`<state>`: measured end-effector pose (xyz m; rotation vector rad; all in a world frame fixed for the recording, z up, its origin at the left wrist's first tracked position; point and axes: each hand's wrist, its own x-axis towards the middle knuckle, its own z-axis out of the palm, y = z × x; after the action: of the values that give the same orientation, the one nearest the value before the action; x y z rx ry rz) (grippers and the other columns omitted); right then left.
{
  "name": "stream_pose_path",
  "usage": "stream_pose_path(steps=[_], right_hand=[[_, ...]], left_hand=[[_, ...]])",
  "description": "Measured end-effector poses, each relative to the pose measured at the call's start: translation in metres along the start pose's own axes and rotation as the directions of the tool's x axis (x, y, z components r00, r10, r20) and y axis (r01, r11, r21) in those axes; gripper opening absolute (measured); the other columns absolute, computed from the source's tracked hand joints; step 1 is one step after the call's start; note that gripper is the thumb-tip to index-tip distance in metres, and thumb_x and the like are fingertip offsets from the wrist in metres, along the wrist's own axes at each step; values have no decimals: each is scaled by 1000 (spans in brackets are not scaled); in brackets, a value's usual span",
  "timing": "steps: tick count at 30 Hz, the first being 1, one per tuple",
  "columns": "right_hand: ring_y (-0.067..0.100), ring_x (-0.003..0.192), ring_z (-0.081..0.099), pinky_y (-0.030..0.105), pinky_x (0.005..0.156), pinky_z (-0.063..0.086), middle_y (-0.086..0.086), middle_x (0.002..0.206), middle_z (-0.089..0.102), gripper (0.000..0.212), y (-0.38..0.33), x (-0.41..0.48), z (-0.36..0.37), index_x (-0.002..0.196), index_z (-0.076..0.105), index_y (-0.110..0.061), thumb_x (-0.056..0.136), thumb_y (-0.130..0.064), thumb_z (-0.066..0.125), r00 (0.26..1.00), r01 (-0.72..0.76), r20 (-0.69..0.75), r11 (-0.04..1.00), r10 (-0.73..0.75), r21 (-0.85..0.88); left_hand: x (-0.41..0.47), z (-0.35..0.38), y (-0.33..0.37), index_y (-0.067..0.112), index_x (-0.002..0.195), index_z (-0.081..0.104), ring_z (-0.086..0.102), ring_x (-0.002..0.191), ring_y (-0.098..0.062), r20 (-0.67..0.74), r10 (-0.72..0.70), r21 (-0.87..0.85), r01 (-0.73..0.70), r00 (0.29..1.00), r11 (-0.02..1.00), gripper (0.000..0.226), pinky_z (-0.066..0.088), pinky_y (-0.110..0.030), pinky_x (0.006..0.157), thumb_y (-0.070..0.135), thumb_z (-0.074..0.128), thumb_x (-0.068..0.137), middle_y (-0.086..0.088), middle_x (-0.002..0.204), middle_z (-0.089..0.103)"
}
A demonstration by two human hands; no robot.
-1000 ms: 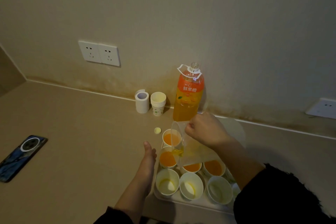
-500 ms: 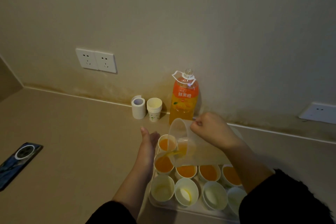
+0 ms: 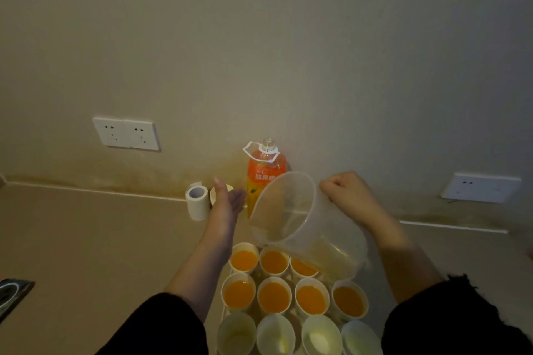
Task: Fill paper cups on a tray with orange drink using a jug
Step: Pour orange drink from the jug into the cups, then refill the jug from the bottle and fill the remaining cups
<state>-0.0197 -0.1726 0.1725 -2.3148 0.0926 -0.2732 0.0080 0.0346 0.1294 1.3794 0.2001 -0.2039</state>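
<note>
Jug below-left of R hand

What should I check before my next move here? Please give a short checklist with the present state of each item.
1. Jug has enough drink for another pour: not ok, it looks almost empty.
2. Right hand holds the jug securely: ok, fingers curled at its side.
3. Left hand is free to help: ok, open and holding nothing.
4. Orange drink bottle is ready for a refill: ok, upright by the wall with no cap on.
5. Front-row paper cups are filled: not ok, all four are empty.
6. Fourth back-row cup is filled: cannot tell, the jug hides it.
</note>
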Motion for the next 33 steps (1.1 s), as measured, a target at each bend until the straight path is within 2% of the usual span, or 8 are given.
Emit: stream_pose_path(steps=[4,8,13,17,21,26,29,33], right_hand=[[17,52,38,28,56,29,7,55,43,38,13,11,-23,52,45,-14,90,-14,51,993,-78,-67,980,92,185],[19,58,48,30,64,38,7,57,54,40,33,23,-40,53,54,-11,93,-15,50,966,-114,-179,933,184,342],[17,60,49,29,67,40,6,60,55,41,58,40,-41,57,55,-10,97,-14,45,916,-156,-256,864,307,478],[16,60,50,29,70,39,6,63,56,39,83,55,-23,60,55,-11,97,-15,44,883,-252,-219,814,414,523],[26,72,48,35,76,39,8,67,54,31,105,64,4,60,53,-11,90,-10,44,838,-385,-118,730,533,565],[22,72,45,31,68,36,9,76,48,25,125,63,35,68,50,-12,92,-12,43,852,-459,22,726,523,512],[19,66,42,30,63,36,9,72,46,26,137,66,48,65,49,-12,89,-8,44,838,-505,76,716,540,483],[19,70,42,31,65,36,8,73,46,19,145,69,55,69,50,-9,87,-4,46,823,-555,161,711,545,432]], left_hand=[[7,19,31,8,137,46,41,133,-21,22,75,63,-76,997,995,81,22,-38,112,63,6,92,-7,140,50],[9,40,51,11,135,48,44,130,-21,39,120,69,-122,992,990,77,28,-31,99,61,7,93,-5,138,52],[19,56,53,13,135,48,42,133,-21,40,123,91,-126,992,988,78,20,-42,116,63,7,92,-3,140,50],[26,64,47,13,134,49,45,130,-21,17,125,100,-126,992,987,76,25,-39,111,62,8,92,-3,137,53],[32,67,41,16,133,50,46,129,-21,-20,113,134,-110,993,985,74,27,-39,109,62,9,91,-1,136,54],[38,72,37,18,135,49,46,129,-19,-14,97,184,-93,995,979,73,28,-37,108,61,9,92,1,137,53],[42,70,35,19,132,52,48,127,-18,-26,91,188,-85,995,978,71,30,-31,97,60,9,92,2,136,54],[45,66,34,20,128,55,51,110,-8,-28,98,188,-91,995,978,70,29,-28,92,59,8,93,2,132,57]])
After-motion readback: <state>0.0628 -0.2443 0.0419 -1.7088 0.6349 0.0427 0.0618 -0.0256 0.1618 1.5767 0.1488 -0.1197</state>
